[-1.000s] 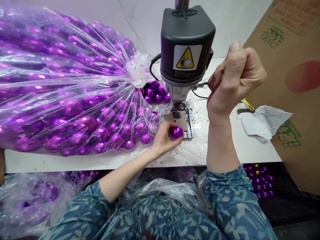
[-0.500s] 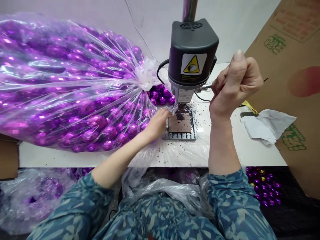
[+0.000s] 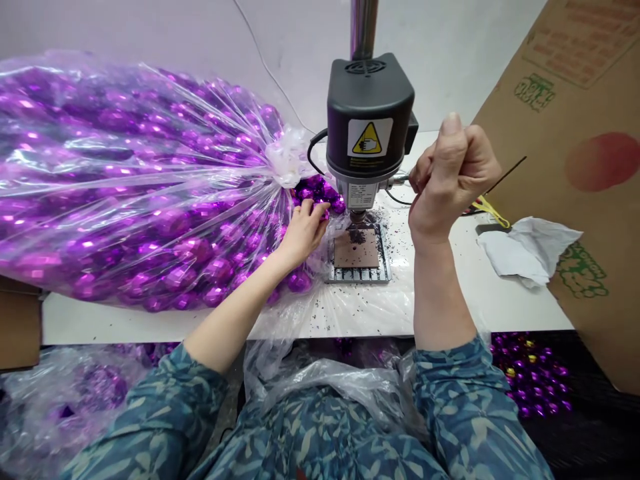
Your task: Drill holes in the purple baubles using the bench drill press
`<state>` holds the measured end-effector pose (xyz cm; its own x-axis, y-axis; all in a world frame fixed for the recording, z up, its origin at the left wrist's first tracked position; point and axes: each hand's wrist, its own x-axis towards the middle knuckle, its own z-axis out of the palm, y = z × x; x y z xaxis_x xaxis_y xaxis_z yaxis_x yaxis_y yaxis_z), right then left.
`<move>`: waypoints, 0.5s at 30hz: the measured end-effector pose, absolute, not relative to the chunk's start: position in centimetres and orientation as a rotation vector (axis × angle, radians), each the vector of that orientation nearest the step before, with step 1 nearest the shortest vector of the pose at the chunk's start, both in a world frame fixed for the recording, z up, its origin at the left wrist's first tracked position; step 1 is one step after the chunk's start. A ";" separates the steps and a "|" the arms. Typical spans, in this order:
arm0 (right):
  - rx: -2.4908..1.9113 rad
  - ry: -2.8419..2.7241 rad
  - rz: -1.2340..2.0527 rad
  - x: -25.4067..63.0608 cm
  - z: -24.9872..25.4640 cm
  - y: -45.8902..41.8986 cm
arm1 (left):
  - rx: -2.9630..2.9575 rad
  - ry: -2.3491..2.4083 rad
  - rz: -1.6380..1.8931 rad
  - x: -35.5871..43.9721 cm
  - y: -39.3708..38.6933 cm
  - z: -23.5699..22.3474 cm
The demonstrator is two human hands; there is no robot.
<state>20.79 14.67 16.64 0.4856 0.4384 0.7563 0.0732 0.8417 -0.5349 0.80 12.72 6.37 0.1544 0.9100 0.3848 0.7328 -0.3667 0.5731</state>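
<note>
White worktop with a drill and a pile of purple balls

Behind the worktop, from where I stand, a pale wall runs across, with a thin cable hanging down it. The pile sits just beside the drill, at the tied neck of a big clear bag that is full of more purple balls. Over it reaches the person's left hand, its fingers bent and spread apart; I can't tell whether they touch a ball. One ball lies below that wrist, at the bag's edge.

The right hand is raised beside the drill, clenched round the end of its lever, thumb upward. Under the drill a brown board with a small hole lies on a slotted metal base; dark shavings cover its back part and scatter around the base. Crumpled paper lies to the right, near a tall leaning carton. Lower down, beyond the worktop's front edge, more purple balls and a few gold ones glint.
</note>
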 end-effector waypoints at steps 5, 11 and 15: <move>-0.509 -1.027 0.255 20.7 16.6 14.6 | 1.382 1.082 1.118 2.8 8.6 6.5; -0.524 -1.042 0.260 20.8 16.6 14.2 | 1.017 0.957 1.000 4.4 8.2 4.1; -0.452 -1.028 0.291 20.8 16.5 14.1 | 1.065 1.029 1.096 4.4 9.0 2.9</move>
<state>20.81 14.11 16.55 0.4907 0.4377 0.7534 -0.0227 0.8708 -0.4912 4.36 9.04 2.86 0.1553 0.9826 -0.1021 -0.1637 0.1275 0.9782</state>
